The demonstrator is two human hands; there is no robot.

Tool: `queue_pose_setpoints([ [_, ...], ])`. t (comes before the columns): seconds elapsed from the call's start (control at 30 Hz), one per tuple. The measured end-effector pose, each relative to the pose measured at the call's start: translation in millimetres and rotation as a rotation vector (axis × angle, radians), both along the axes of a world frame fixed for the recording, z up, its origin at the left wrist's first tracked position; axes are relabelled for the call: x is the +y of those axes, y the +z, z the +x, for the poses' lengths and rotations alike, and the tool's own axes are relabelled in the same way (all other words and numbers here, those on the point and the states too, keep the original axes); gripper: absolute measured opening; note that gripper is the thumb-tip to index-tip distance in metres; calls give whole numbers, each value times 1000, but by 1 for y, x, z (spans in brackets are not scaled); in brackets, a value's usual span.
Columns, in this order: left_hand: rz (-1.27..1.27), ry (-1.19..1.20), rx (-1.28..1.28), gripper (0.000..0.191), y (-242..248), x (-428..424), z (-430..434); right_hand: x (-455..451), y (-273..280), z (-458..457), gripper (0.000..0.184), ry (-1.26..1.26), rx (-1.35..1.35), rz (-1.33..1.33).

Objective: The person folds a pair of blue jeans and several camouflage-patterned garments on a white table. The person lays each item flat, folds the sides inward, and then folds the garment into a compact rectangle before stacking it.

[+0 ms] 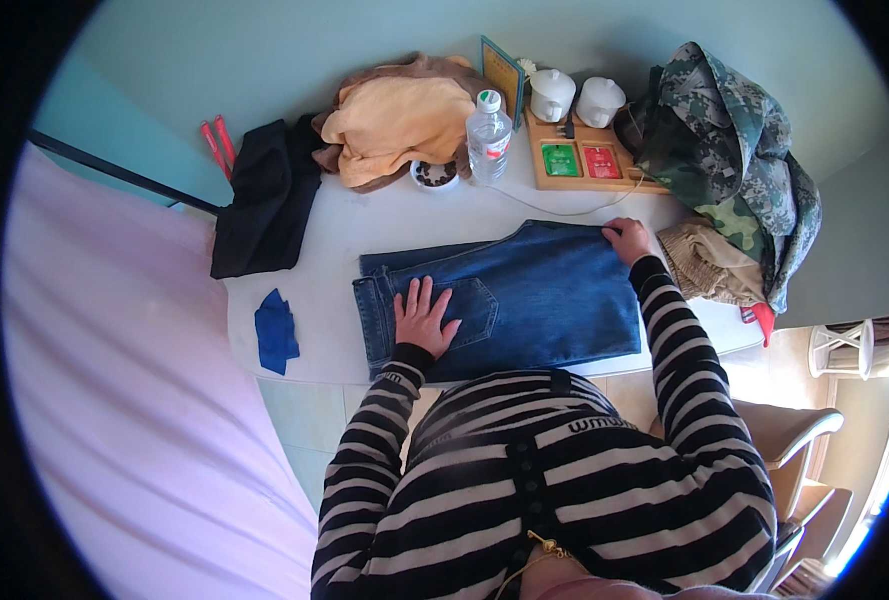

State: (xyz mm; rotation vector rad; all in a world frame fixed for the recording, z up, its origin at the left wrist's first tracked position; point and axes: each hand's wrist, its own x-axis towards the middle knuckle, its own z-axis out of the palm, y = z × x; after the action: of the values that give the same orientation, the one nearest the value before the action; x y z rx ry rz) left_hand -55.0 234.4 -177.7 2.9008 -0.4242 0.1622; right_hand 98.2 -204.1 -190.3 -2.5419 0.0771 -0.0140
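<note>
Blue denim jeans (557,292), folded over, lie across the white table (324,315) in front of me. Their waistband is at the left, beside a stitched back pocket. My left hand (423,319) rests flat on the jeans near that pocket, palm down with fingers spread. At the far right corner of the folded denim, my right hand (629,240) pinches the edge between thumb and fingers. A small dark blue cloth (276,332) lies apart, to the left of the jeans.
Along the back are black folded fabric (268,199), a tan and brown plush cloth (407,120), a small bowl (435,177), a plastic bottle (489,139) and a wooden tray (564,184) with lidded white cups (552,95). Camouflage clothing (744,150) is piled at right. A pink-covered surface (151,360) adjoins the left.
</note>
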Motion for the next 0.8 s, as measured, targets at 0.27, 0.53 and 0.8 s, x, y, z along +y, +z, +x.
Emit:
queue_pose_setpoints([
  [0.27, 8, -3, 35, 57, -1, 1, 0, -26, -25, -54, 48, -289, -173, 121],
  [0.53, -67, -8, 0, 55, 1, 3, -1, -35, -15, -157, 57, -298, 265, 358],
  [0.8, -119, -17, -29, 55, -5, 10, -2, 33, 104, -145, 40, -140, 422, 1174],
])
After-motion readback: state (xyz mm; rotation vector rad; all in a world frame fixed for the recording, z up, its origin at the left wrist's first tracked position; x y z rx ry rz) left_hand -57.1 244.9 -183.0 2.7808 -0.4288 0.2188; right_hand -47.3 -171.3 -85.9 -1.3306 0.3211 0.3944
